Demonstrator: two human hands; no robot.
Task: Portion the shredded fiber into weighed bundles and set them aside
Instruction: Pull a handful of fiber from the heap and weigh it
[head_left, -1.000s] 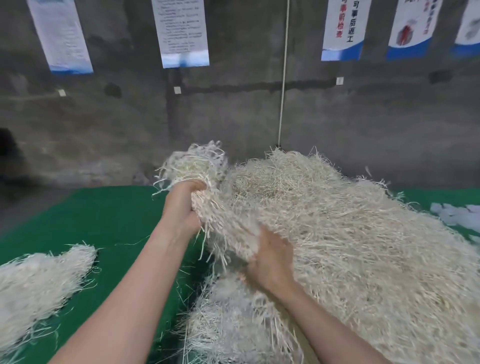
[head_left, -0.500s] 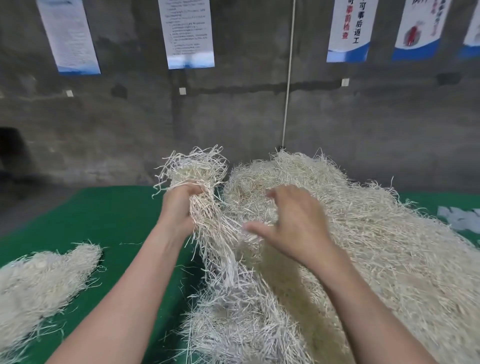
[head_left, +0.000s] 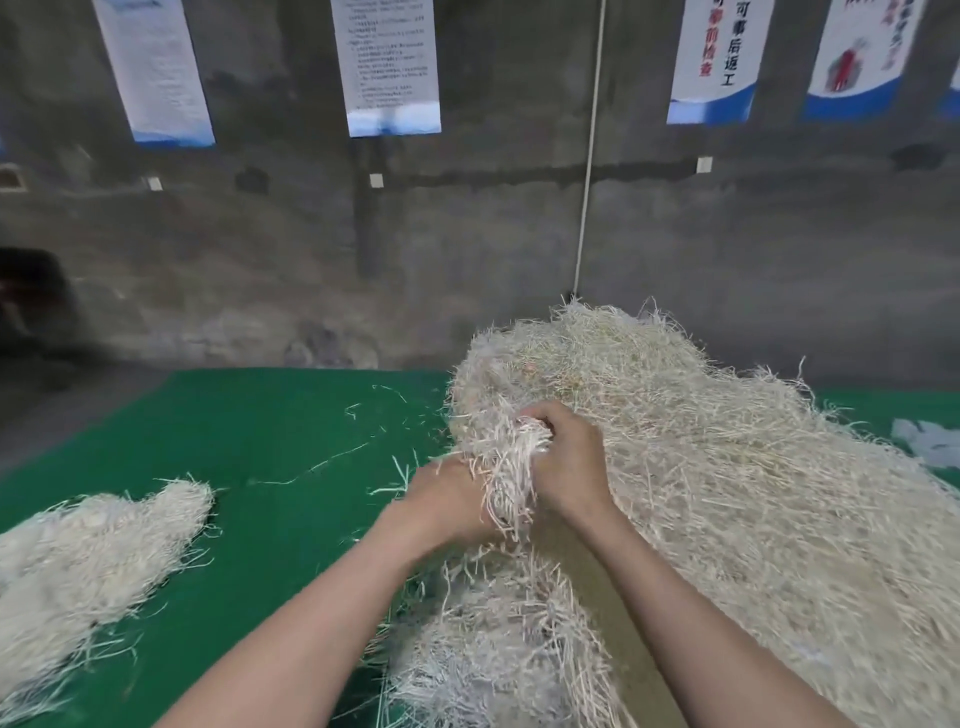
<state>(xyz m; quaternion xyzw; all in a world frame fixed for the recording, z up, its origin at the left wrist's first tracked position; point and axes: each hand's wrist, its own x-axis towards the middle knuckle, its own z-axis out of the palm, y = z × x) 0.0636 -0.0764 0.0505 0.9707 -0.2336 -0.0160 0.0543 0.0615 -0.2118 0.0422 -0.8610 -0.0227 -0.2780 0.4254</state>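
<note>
So the big pile of shredded fiber (head_left: 727, 493) is hogging the right side of the green bench (head_left: 260, 426). The left grip (head_left: 447, 501) and right grip (head_left: 569, 467) are both clenched round 1 tuft (head_left: 511, 467) at the pile's near left edge, strands dangling down between the wrists. A smaller heap (head_left: 88, 551) sits well apart on the left, with loose strands (head_left: 322, 467) lying between. Posters (head_left: 392, 67) hang on the grey wall (head_left: 467, 234) behind.
</note>
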